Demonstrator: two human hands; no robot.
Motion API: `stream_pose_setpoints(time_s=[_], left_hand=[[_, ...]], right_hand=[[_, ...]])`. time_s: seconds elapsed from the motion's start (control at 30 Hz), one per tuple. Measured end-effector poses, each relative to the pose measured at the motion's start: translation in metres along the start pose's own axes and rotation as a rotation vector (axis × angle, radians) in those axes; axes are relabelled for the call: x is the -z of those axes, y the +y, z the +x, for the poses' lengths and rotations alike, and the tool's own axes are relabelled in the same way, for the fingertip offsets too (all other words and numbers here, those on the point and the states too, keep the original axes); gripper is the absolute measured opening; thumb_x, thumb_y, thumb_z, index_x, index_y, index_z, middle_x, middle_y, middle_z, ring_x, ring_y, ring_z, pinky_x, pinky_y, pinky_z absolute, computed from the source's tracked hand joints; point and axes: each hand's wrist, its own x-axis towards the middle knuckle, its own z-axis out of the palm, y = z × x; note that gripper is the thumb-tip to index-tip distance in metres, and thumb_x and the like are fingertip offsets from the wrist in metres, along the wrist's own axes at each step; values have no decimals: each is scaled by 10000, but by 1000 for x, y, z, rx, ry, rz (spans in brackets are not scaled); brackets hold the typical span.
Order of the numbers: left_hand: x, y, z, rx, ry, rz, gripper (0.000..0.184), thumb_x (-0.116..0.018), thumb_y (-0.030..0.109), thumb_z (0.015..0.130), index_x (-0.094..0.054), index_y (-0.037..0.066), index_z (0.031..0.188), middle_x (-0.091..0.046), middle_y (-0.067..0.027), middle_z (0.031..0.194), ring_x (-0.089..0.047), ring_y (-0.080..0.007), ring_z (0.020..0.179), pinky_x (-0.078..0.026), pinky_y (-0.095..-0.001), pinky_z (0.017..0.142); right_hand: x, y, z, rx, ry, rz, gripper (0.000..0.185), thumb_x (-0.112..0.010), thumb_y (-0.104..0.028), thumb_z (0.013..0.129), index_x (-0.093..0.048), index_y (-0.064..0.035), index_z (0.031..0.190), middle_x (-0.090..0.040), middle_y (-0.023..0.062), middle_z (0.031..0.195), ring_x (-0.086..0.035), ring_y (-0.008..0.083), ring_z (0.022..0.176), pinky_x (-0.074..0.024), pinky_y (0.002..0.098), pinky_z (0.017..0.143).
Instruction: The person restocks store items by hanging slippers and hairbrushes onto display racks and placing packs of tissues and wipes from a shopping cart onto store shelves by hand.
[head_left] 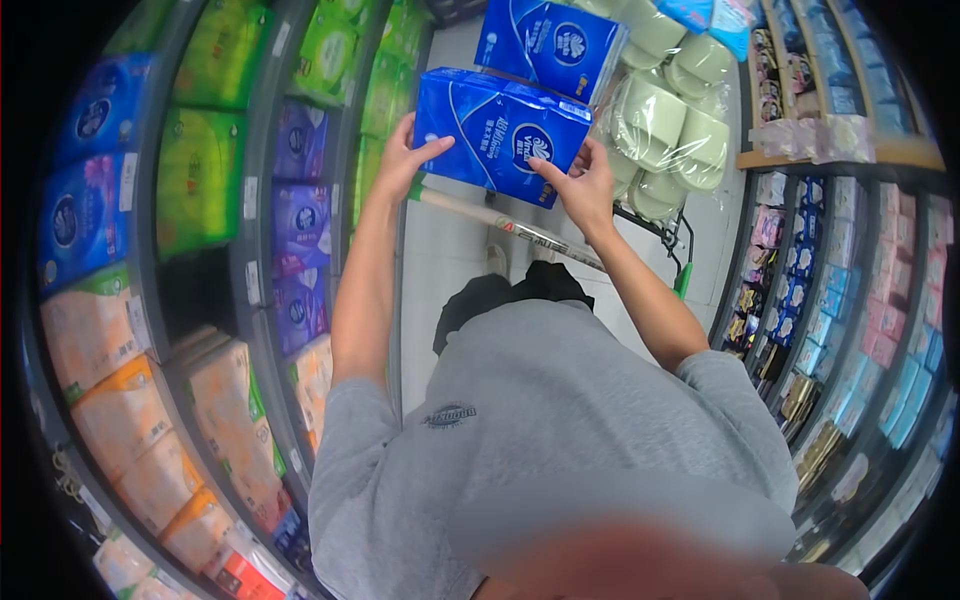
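Note:
A blue Vinda tissue pack (480,135) is held up between my two hands, its printed front tilted toward me. My left hand (405,162) grips its left end, thumb lying on the front. On the right end, my right hand (583,185) has its thumb pressed on the front near the logo; the fingers behind are mostly hidden. Just beyond it lies a second blue Vinda pack (550,45) in the shopping cart, beside pale green bowl-shaped items (655,125) in clear plastic. The cart's handle bar (510,225) runs below my hands.
Shelves on the left hold green tissue packs (200,180), purple packs (300,225) and orange-beige packs (125,430). The right shelves carry small pink packs (885,320) and light blue packs (908,400). Grey floor (440,270) shows around the cart.

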Motion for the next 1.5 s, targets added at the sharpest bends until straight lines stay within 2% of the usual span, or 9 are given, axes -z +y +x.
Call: stream_pose_setpoints(time_s=[0.23, 0.3, 0.47, 0.6, 0.7, 0.87, 1.1, 1.27, 1.5], left_hand=[[9, -21, -60, 152, 125, -291, 548, -721, 210, 809, -475, -1, 1252, -601, -84, 1098, -581, -150, 985, -471, -288, 859], [8, -16, -82, 218, 199, -356, 553, -716, 212, 813, -472, -16, 1254, -609, -99, 1099, -594, -153, 964, -479, -285, 844], [14, -7, -156, 19, 428, -439, 604, -757, 126, 734, -469, -28, 1242, -609, -125, 1096, -600, -188, 976, -478, -304, 852], [10, -13, -240, -84, 628, -495, 659, -770, 72, 688, -449, -29, 1254, -604, -132, 1093, -598, -198, 979, -472, -326, 872], [-4, -32, -317, 5, 716, -543, 692, -778, 130, 715, -408, -48, 1272, -593, -142, 1116, -592, -212, 1015, -475, -338, 885], [-73, -112, -520, -7, 1039, -700, 664, -746, 218, 785, -389, -74, 1263, -582, -170, 1121, -611, -212, 980, -500, -332, 845], [-166, -157, -765, -8, 1525, -787, 730, -766, 256, 752, -384, -120, 1247, -591, -196, 1085, -612, -225, 970, -499, -327, 830], [-219, -178, -884, -93, 1928, -847, 669, -763, 222, 754, -428, -83, 1246, -609, -161, 1064, -627, -199, 919, -511, -298, 781], [-267, -211, -1020, -148, 2264, -876, 517, -742, 185, 775, -506, -64, 1163, -641, -134, 996, -639, -158, 852, -520, -280, 745]], right_hand=[[-9, -5, -6, 76, -73, -191, 738, -822, -341, 689, -460, 83, 1174, -591, 136, 988, -582, 182, 897, -485, 292, 795], [-18, -5, -5, -90, -180, 71, 750, -818, -345, 695, -443, 83, 1184, -584, 146, 1006, -592, 166, 876, -499, 271, 760], [-40, -31, -33, -39, -445, 332, 620, -768, -134, 776, -391, 54, 1230, -571, 135, 1080, -604, 151, 948, -512, 273, 795], [-55, -48, -69, -33, -721, 310, 713, -739, -107, 799, -330, 62, 1358, -563, 153, 1195, -585, 174, 1029, -457, 292, 916], [-68, -49, -108, -139, -913, 220, 566, -735, -155, 810, -463, 79, 1249, -630, 130, 1066, -620, 158, 933, -498, 274, 823], [-88, -9, -267, -267, -1165, -11, 524, -766, -235, 778, -539, 89, 1121, -656, 122, 930, -632, 145, 811, -509, 264, 723], [-88, 49, -498, -398, -1636, -204, 659, -748, -300, 792, -447, 109, 1213, -623, 165, 1016, -625, 183, 896, -507, 284, 774], [-110, 54, -647, -360, -1978, -275, 657, -735, -272, 806, -422, 110, 1240, -618, 182, 1051, -634, 189, 910, -519, 288, 784], [-124, 86, -835, -368, -2292, -354, 641, -753, -235, 794, -438, 109, 1234, -624, 167, 1043, -627, 180, 923, -516, 286, 788]])
